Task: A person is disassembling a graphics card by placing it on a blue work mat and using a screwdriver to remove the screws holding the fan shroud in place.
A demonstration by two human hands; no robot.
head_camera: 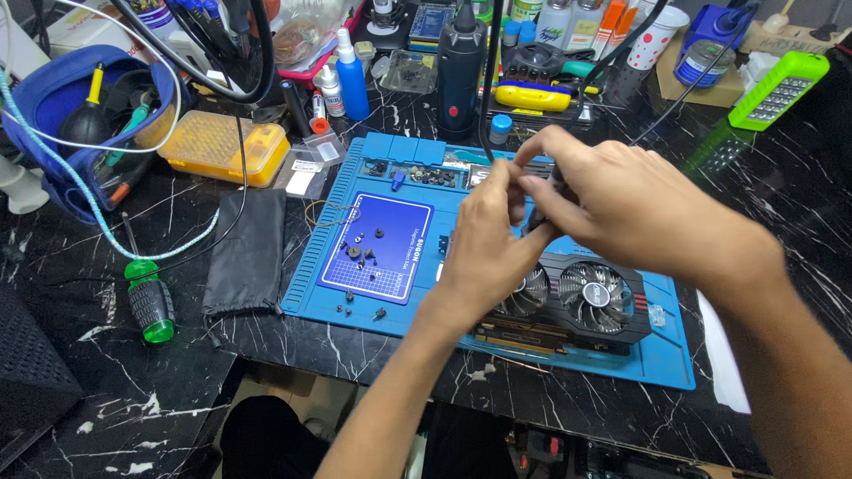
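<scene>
Both hands are raised together just above the far end of a graphics card (568,306), which lies fan-side up on a blue work mat (497,350) at the near edge of the dark marbled table (781,204). The card sits directly below and slightly nearer the camera than the hands; only its two fans and near edge show, the rest being covered by the wrists.

The left hand (486,232) is pinched, thumb and forefinger drawn together at the tips. The right hand (612,200) is closed around a slim dark tool (539,215), fingers curled over its shaft, with the left fingertips meeting its upper end. The tool appears to be a small screwdriver, but the fingers hide most of it and its tip cannot be made out. The grip reads as one hand steadying the shaft while the other works at its top.

Small dark screws (364,253) are grouped on the mat's darker inset pad (390,226), left of the hands and well apart from the card, evidently so they stay collected and do not roll. A black pouch (248,253) lies just off the mat's left edge, a green-handled screwdriver (149,302) further left, and a yellow parts case (222,146) behind them.
</scene>
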